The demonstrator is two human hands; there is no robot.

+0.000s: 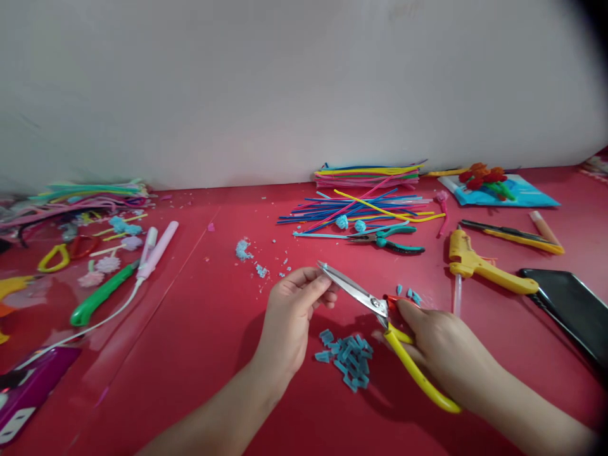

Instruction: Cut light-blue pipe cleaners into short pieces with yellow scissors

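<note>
My right hand (437, 339) grips a pair of scissors (365, 299) by the red and yellow handles. Their blades point up and left and lie nearly closed at the fingertips of my left hand (297, 304). That hand is pinched, and what it holds is too small and covered to make out. Below the blades, a pile of small blue cut pieces (351, 358) lies on the red table. A few more blue bits (411, 293) sit beside my right hand.
Behind the hands are pliers (387, 240), loose coloured pipe cleaners (356, 209) and blue fluff (243, 249). To the right lie a yellow glue gun (479, 263) and a black phone (570, 304). A green-handled tool (107, 294) and a pink corded tool (159, 250) are left.
</note>
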